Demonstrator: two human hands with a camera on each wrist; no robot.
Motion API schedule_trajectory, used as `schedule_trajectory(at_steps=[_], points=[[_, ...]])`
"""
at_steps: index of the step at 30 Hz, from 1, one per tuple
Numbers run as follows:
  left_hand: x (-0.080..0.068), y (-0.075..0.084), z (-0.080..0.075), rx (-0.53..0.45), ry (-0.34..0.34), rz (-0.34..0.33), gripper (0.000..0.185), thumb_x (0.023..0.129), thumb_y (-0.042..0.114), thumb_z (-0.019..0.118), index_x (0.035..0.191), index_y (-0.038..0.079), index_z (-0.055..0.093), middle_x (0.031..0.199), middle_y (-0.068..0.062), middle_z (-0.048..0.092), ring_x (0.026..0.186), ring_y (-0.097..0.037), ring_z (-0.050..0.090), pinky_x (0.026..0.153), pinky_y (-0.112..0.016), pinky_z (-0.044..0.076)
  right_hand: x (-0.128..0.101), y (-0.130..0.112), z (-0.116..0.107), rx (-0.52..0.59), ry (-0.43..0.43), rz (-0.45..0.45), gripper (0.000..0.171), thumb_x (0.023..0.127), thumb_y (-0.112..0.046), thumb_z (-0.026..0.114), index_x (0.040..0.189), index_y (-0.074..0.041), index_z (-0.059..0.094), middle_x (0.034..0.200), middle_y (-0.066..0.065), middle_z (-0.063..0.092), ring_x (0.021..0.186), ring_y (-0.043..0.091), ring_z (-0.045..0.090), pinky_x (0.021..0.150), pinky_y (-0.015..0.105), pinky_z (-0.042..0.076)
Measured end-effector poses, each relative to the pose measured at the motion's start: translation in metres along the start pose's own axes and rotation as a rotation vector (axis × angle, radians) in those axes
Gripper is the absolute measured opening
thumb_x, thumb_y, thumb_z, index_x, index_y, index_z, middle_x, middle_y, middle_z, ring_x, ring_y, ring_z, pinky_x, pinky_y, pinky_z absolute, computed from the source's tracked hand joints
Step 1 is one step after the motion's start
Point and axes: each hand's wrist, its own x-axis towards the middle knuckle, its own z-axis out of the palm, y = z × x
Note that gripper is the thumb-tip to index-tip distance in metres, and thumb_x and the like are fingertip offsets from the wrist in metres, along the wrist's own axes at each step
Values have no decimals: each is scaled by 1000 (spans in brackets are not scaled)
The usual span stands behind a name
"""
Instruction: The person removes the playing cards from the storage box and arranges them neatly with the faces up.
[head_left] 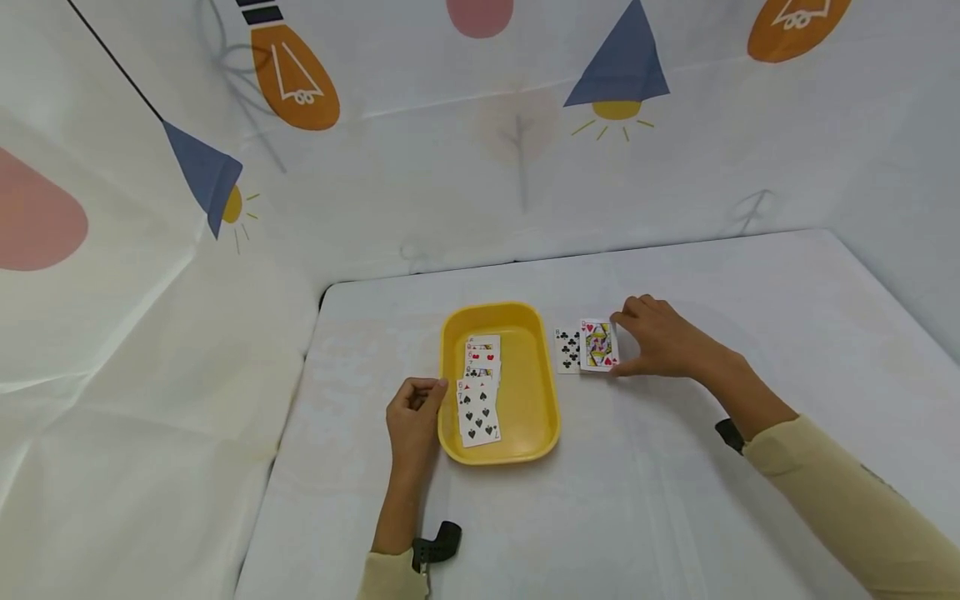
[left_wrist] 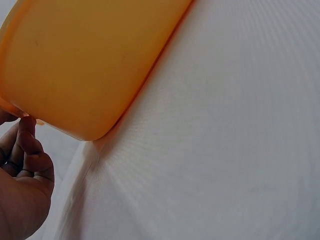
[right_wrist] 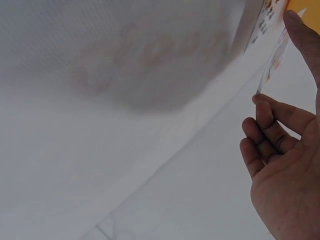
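Yellow tray [head_left: 540,392] lies to the left of the queen card [head_left: 597,344], which the right hand [head_left: 660,337] pinches by its right edge on the table [head_left: 675,500], while the left hand [head_left: 412,417], nearer the tray, touches its left rim with curled fingers.

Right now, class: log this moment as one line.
left hand: steadies yellow tray | right hand: pinches queen of hearts

Bench [head_left: 675,500] was covered in a white cloth. A yellow tray [head_left: 542,392] sat on it left of centre. Just right of the tray two playing cards lay face up, overlapping: a club card [head_left: 567,348] and a queen of hearts [head_left: 597,344]. A small black object [head_left: 728,433] lay further right.
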Motion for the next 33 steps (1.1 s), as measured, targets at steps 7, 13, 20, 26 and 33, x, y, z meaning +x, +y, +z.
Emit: schedule_trajectory(at_steps=[7, 13, 20, 26, 33], points=[[1, -4, -1, -2, -5, -1, 23, 91, 31, 74, 96, 9, 70, 91, -9, 65, 79, -24, 60, 65, -22, 51, -2, 9, 3, 3, 12, -20, 81, 71, -45, 89, 127, 6, 61, 112, 13, 53, 103, 31, 47, 91, 49, 40], [2, -5, -1, -6, -4, 4, 22, 92, 30, 74, 96, 9, 69, 91, -9, 66, 79, -24, 60, 66, -22, 51, 0, 16, 8, 7, 1, -30, 83, 70, -46, 89, 126, 7, 60, 111, 14, 53, 102, 31, 46, 89, 48, 41], [2, -4, 0, 8, 0, -4, 20, 92, 29, 74, 96, 10, 70, 91, -9, 66, 79, -25, 60, 65, -22, 51, 0, 18, 11, 12, -25, -7, 85, 70, -48, 89, 127, 8, 60, 112, 16, 54, 101, 31, 47, 87, 48, 41], [3, -3, 1, 18, -3, -7, 20, 93, 30, 73, 97, 11, 69, 92, -8, 66, 80, -24, 60, 66, -22, 51, 0, 21, 13, 19, -34, 5, 85, 70, -47, 89, 127, 9, 60, 112, 16, 54, 101, 31, 47, 87, 48, 41], [3, -4, 1, 8, -2, 5, 20, 93, 29, 73, 97, 10, 69, 91, -8, 66, 79, -24, 61, 66, -22, 52, 1, 26, 19, 17, -40, -1, 86, 70, -48, 89, 128, 8, 59, 114, 17, 53, 103, 33, 46, 89, 50, 41]])
